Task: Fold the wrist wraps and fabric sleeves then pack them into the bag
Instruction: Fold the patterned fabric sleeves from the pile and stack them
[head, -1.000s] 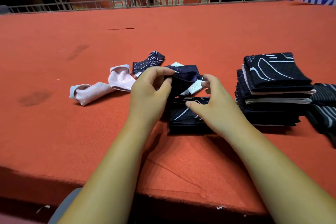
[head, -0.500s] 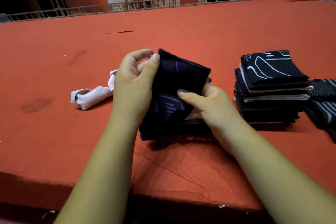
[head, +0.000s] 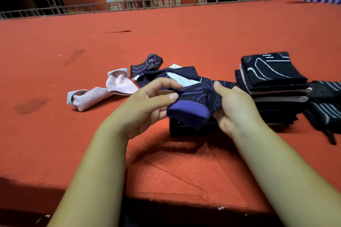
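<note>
Folding step. Pinched at either edge by left hand and right hand: purple-cuffed dark sleeve, held above the bench. Next, probably: fold flat, add to folded stack at right. Beyond, pink sleeves unfolded.

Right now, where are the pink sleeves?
The pink sleeves lie on the red table in the head view, just left of the left hand, next to a small dark patterned sleeve.
</note>
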### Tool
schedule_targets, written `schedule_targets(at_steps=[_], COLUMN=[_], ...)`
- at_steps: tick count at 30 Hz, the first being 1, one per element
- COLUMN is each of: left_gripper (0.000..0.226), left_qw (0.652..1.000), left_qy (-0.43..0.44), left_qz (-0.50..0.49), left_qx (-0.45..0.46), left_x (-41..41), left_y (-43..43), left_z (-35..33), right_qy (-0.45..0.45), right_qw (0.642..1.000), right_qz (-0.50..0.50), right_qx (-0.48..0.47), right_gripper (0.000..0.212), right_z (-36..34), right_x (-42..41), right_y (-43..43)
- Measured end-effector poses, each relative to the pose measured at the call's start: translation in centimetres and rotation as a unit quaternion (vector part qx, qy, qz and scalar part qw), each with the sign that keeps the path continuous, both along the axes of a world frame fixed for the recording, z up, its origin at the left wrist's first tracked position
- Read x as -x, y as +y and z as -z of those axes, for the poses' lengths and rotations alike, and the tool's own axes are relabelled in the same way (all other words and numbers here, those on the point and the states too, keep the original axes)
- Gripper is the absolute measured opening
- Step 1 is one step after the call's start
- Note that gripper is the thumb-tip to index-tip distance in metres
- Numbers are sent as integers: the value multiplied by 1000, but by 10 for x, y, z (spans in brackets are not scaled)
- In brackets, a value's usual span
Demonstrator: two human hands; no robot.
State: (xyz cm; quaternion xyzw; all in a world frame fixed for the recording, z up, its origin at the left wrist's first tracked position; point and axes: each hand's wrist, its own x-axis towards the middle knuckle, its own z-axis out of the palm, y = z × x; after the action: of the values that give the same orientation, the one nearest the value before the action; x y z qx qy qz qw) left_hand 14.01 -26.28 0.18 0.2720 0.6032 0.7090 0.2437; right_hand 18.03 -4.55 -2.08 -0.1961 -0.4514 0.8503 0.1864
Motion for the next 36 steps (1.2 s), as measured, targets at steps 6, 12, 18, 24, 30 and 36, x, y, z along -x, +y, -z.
schedule_targets(at_steps=[6, 12, 18, 24, 30, 36], left_gripper=[34, 28, 25, 18, 32, 31], left_qw=[998, 996, 918, 859, 927, 935], left_qy=[8, 30, 156, 184, 72, -54], left_qz=[34, -18, -325, -451, -358, -307], left_qx=[43, 78, 164, 155, 87, 171], left_x=[10, 15, 21, 20, 24, 15], left_y=[-13, -22, -11, 2, 3, 4], left_z=[10, 9, 4, 7, 9, 3], right_qy=[-9, 3, 5, 17, 74, 118], right_qw=[1000, 999, 999, 999, 996, 991], right_qz=[11, 0, -6, 5, -11, -65], right_qx=[13, 40, 37, 41, 43, 8], right_gripper=[12, 12, 13, 7, 14, 30], right_z=[-1, -3, -4, -2, 0, 6], right_x=[-1, -2, -4, -6, -2, 1], right_y=[-2, -11, -16, -19, -22, -42])
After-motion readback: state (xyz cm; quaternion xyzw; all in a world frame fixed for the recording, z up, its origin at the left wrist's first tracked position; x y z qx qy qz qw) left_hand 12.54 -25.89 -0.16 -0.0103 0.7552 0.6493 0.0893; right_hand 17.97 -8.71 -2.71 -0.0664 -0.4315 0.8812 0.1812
